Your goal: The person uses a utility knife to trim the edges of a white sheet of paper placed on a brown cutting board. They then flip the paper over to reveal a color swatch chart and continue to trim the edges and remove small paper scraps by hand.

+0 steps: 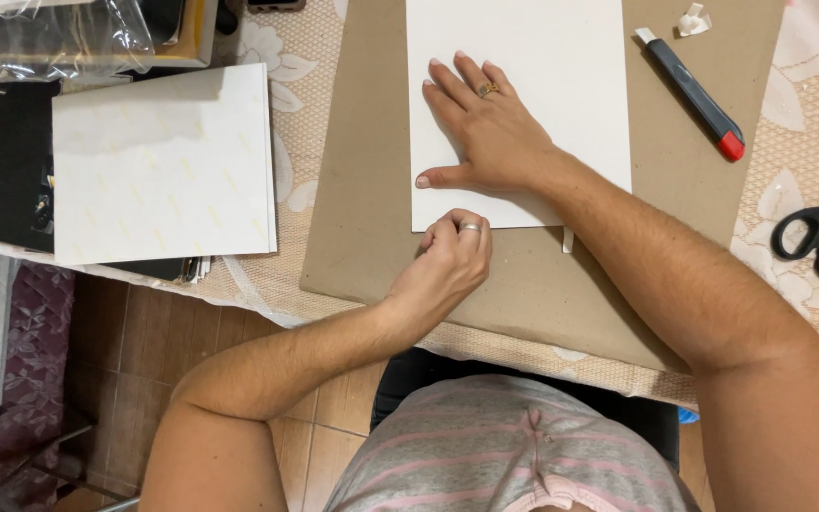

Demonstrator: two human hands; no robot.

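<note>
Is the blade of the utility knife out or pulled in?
Cannot tell. The knife lies on the cardboard; its pale tip is too small to show a blade.

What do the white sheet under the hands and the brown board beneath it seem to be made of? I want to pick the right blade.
White sheet: probably thick paper or card, matte and smooth, lying flat with crisp edges under the right hand. Brown board: apparently greyboard or kraft cardboard, with a dull, speckled, fibrous surface. The left hand pinches at the sheet's lower edge.
</note>
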